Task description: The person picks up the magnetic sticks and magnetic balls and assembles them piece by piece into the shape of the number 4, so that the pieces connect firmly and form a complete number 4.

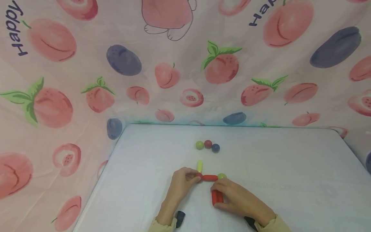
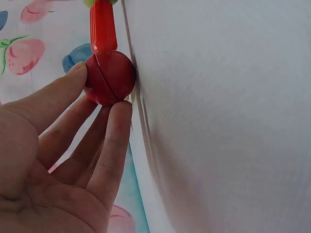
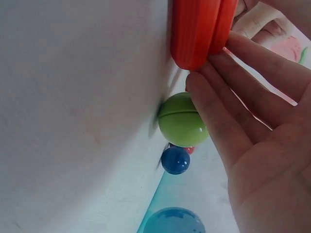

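My left hand [image 1: 180, 181] pinches a red ball [image 2: 112, 77] between thumb and fingers. From that ball a red ribbed rod [image 1: 210, 178] runs right to a light green ball [image 1: 222, 176]. A yellow rod [image 1: 200, 166] points away on the ball's far side; fingers hide where it meets the ball. My right hand [image 1: 239, 196] holds two red rods [image 1: 217, 197] side by side, fingers at their far ends and thumb at the near ends. In the right wrist view these rods [image 3: 197, 31] lie close to the table, apart from the green ball [image 3: 182, 121].
Farther back on the white table [image 1: 275, 161] sit a green ball [image 1: 199, 145], a red ball [image 1: 208, 144] and a blue ball [image 1: 215, 148], close together. A fruit-print cloth [image 1: 185, 71] hangs behind the table and along its left side.
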A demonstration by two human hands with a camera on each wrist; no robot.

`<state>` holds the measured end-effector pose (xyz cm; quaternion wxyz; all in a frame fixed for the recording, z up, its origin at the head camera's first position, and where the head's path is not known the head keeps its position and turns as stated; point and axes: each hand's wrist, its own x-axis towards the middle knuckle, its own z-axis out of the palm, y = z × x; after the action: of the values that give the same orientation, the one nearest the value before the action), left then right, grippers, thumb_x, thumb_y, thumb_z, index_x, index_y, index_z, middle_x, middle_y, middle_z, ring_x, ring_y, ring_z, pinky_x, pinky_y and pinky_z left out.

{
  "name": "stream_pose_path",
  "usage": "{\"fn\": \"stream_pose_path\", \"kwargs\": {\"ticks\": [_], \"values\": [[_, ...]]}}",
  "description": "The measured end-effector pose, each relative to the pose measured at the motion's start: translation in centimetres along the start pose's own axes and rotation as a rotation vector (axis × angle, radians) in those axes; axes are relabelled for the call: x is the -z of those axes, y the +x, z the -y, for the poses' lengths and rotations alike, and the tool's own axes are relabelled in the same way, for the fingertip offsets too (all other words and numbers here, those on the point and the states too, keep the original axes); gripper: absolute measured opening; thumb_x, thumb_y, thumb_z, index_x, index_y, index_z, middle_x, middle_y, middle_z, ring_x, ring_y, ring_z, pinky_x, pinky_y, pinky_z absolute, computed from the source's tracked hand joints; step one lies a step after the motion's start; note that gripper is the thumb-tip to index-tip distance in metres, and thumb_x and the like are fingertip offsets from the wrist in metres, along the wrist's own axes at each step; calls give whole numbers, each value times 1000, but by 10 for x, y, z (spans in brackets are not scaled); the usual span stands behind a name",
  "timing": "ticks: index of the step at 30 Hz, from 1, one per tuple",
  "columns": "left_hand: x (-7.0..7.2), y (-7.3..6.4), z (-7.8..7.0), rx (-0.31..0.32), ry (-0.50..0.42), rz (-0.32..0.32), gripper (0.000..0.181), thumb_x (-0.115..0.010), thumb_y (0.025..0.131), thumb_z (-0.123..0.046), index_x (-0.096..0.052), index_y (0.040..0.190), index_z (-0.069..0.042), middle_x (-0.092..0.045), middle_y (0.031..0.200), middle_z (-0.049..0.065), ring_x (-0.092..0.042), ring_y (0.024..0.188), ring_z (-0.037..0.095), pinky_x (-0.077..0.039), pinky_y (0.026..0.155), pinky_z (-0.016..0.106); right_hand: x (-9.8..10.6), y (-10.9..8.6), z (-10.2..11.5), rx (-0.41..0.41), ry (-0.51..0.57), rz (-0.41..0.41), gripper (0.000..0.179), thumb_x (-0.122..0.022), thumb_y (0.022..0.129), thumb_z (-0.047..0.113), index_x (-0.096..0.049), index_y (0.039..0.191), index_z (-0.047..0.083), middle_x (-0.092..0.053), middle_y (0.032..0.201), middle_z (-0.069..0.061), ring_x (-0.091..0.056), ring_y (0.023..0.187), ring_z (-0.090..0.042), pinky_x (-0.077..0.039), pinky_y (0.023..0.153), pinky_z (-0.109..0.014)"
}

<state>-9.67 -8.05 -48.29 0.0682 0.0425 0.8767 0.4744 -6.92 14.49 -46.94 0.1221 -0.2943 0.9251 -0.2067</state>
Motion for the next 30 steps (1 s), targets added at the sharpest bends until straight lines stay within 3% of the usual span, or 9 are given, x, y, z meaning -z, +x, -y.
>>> {"fn": "stream_pose_path", "kwargs": {"ticks": [6,12,20,30], "values": [[0,0,-1,3,12,-8,22,-79,85,-21,-75,103,-10,-71,91,-3,-66,79,6,-55,71,20,6,0,-3,49,2,-45,41,-79,84,36,-68,118,16,-62,118,7,-57,105,-9,-54,95,-36],[1,0,-1,6,20,-7,22,-79,85,-22,-75,103,-10,-71,91,-4,-65,79,6,-55,70,21,13,3,-4,35,38,-70,44,-80,83,33,-67,121,16,-61,117,7,-56,105,-10,-54,94,-35],[-1,0,0,11,22,-6,23,-78,86,-23,-75,104,-9,-72,90,-3,-65,78,6,-55,70,21,19,6,-9,49,-17,-176,43,-82,81,33,-68,118,16,-63,116,5,-59,108,-12,-55,94,-35],[-2,-1,0,23,17,-5,24,-78,85,-23,-74,104,-10,-72,91,-4,-66,79,6,-55,71,22,24,13,-17,26,-65,-227,48,-85,78,30,-68,119,12,-64,117,0,-59,111,-18,-55,93,-36]]}}
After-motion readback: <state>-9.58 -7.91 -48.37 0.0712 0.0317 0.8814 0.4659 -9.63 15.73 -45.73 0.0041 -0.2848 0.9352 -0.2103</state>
